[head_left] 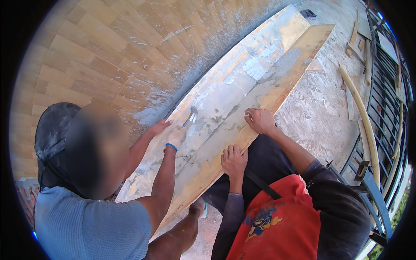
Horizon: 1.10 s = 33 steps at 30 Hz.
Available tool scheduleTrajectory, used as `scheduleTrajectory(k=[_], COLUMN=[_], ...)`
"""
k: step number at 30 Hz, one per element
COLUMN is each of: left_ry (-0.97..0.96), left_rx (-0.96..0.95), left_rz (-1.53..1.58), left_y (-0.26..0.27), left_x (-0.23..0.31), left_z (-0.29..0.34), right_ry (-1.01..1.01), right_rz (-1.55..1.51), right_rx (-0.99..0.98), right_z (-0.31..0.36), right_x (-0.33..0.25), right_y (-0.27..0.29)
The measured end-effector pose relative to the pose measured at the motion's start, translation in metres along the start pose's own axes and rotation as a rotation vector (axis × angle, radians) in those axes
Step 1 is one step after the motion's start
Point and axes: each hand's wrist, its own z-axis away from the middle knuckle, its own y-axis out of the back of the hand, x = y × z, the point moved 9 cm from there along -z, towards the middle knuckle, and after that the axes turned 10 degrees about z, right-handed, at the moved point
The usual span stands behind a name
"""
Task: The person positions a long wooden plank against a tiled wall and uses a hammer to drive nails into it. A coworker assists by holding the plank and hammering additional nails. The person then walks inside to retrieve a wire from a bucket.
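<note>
A long wooden trough of joined boards, smeared with grey and white plaster or cement, lies slantwise in front of me. My left hand has its fingers hooked over the near board's top edge, thumb on the outer side. Farther along that edge rests my right hand, fingers curled in a pinch; whatever is between the fingertips is too small to make out. Inside the trough, a metal hammer head shows beside a co-worker's blue-banded hand. The co-worker's other hand touches the far board.
A co-worker in a blue shirt leans in at the left. Behind the trough stands a splattered tiled wall. To the right are a dark metal railing, a long pale pole and wood scraps on the dusty floor.
</note>
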Motion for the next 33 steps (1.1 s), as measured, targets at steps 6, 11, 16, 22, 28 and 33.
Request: scheduleTrajectory(k=[6, 11, 16, 22, 28, 33], left_ry=[-0.007, -0.020, -0.021, -0.148, -0.052, 0.005], left_rx=[0.025, 0.046, 0.067, 0.321, 0.163, 0.068], left_rz=[-0.014, -0.007, -0.023, -0.064, 0.007, 0.067], left_y=[0.001, 0.003, 0.001, 0.013, -0.001, -0.003], left_x=[0.000, 0.001, -0.001, 0.007, -0.004, -0.003], left_z=[0.000, 0.003, 0.004, 0.010, 0.008, 0.005], right_ry=[-0.007, 0.000, 0.016, -0.002, -0.004, -0.005], right_rz=[-0.001, -0.004, -0.001, -0.019, -0.026, -0.037], right_rx=[0.040, 0.045, 0.065, 0.035, 0.065, 0.093], right_z=[0.001, 0.004, 0.002, 0.001, 0.001, 0.001], right_x=[0.002, 0.000, -0.004, 0.000, -0.002, -0.001], right_y=[0.002, 0.004, 0.007, 0.004, 0.008, 0.011])
